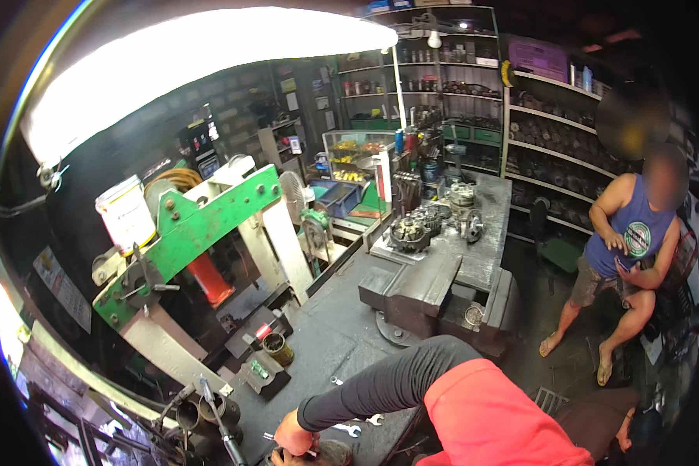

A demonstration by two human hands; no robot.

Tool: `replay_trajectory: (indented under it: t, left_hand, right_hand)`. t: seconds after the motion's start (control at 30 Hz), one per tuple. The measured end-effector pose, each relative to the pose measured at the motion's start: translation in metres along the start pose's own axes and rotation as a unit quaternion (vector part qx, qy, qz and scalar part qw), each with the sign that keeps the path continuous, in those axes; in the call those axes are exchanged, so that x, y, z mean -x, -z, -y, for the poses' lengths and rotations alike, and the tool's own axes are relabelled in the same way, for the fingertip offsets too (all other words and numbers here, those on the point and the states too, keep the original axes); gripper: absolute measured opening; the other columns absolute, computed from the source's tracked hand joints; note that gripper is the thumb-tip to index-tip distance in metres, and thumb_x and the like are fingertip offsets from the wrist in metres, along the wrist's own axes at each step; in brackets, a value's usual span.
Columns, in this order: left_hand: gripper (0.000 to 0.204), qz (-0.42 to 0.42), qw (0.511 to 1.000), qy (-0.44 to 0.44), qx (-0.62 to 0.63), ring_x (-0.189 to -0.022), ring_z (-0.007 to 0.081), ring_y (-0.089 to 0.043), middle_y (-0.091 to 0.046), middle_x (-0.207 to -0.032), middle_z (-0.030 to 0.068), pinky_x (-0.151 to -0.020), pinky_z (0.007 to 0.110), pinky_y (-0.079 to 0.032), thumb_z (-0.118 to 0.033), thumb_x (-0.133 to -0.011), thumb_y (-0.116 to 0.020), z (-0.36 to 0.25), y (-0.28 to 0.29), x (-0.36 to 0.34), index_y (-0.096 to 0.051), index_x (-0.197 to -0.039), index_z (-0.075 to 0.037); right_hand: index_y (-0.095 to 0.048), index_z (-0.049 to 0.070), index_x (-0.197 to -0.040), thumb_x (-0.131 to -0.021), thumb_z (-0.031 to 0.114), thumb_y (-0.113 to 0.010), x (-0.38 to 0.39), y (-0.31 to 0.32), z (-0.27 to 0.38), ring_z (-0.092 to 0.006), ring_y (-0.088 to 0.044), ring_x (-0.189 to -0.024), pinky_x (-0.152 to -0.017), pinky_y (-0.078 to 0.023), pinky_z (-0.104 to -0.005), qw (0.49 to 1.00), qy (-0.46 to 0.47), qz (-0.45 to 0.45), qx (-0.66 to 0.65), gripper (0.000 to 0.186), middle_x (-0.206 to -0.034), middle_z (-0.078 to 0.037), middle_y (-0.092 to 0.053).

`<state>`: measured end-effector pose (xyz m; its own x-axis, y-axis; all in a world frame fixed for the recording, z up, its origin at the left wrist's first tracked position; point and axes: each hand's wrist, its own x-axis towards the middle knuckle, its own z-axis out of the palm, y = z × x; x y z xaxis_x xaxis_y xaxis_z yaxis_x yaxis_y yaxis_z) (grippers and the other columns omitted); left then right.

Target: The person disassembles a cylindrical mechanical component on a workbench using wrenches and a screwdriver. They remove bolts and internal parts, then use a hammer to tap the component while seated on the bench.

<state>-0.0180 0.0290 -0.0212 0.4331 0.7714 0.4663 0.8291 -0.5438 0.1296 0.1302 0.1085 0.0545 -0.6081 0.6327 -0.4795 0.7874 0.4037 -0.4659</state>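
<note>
My right hand [295, 437], below a black sleeve, is closed at the top of a dark metal part [330, 454] at the lower edge. What the fingers grip is mostly hidden; a thin silver piece [270, 436] sticks out beside them. I cannot make out my left hand. Open-end wrenches [348, 429] lie on the dark bench [326, 326] just right of the hand. To its left are a long-handled tool [233, 446] and dark cylinders [188, 415].
A bench vise [404, 303], gear housings [412, 233], a green press frame [210, 206] and a grimy can [278, 349] surround the bench. At right, a seated person [625, 248] holds something. Another person's dark-clothed body [590, 415] shows low right. Shelves [559, 116] line the back.
</note>
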Motion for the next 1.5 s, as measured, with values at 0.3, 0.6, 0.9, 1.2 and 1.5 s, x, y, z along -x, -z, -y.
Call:
replay_trajectory:
  t: [0.3, 0.6, 0.9, 1.2, 1.5]
  left_hand:
    - [0.062, -0.077, 0.986, 0.023, 0.149, -0.125, 0.0413, -0.055, -0.066, -0.123, 0.0198, -0.105, 0.056, -0.038, -0.044, -0.079, -0.078, 0.003, -0.009, 0.002, -0.065, -0.122, -0.001]
    - [0.031, -0.020, 0.992, 0.047, 0.114, -0.129, 0.0330, -0.055, -0.075, -0.104, 0.0009, -0.107, 0.065, -0.036, -0.038, -0.081, -0.076, -0.002, 0.010, -0.005, -0.078, -0.102, -0.015]
    - [0.031, 0.027, 0.989, 0.048, 0.138, -0.135, 0.0346, -0.052, -0.075, -0.115, -0.0050, -0.112, 0.071, -0.031, -0.031, -0.082, -0.079, -0.004, 0.015, -0.004, -0.078, -0.111, -0.019]
    - [0.037, 0.026, 0.985, 0.081, 0.152, -0.136, 0.0322, -0.051, -0.074, -0.119, -0.0061, -0.111, 0.067, -0.032, -0.028, -0.073, -0.086, -0.006, 0.015, -0.008, -0.080, -0.108, -0.021]
    - [0.021, -0.016, 0.977, 0.076, 0.198, -0.133, 0.0328, -0.051, -0.069, -0.118, -0.0033, -0.110, 0.070, -0.034, -0.029, -0.084, -0.076, -0.005, 0.016, -0.005, -0.080, -0.102, -0.019]
  right_hand:
    - [-0.073, 0.000, -0.099, -0.085, 0.022, -0.072, 0.034, -0.010, 0.026, -0.0357, -0.078, -0.086, -0.069, -0.061, -0.0478, 0.952, 0.105, -0.095, 0.271, 0.026, -0.096, -0.017, -0.078]
    - [-0.064, 0.012, -0.095, -0.089, 0.027, -0.068, 0.055, 0.003, 0.017, -0.0293, -0.077, -0.082, -0.085, -0.055, -0.0428, 0.885, 0.197, -0.151, 0.394, 0.016, -0.078, -0.008, -0.075]
    - [-0.064, -0.001, -0.121, -0.092, 0.029, -0.077, 0.106, -0.020, 0.039, -0.0274, -0.073, -0.097, -0.081, -0.055, -0.0435, 0.895, -0.185, -0.392, -0.103, 0.043, -0.099, -0.014, -0.075]
    - [-0.059, -0.002, -0.110, -0.082, 0.015, -0.072, 0.064, 0.019, 0.039, -0.0451, -0.071, -0.099, -0.086, -0.056, -0.0525, 0.993, -0.099, -0.062, 0.029, 0.036, -0.100, -0.024, -0.074]
    - [-0.060, 0.010, -0.096, -0.091, 0.020, -0.073, 0.095, 0.014, 0.040, -0.0259, -0.068, -0.094, -0.084, -0.052, -0.0412, 0.868, 0.166, -0.284, 0.371, 0.016, -0.089, -0.005, -0.067]
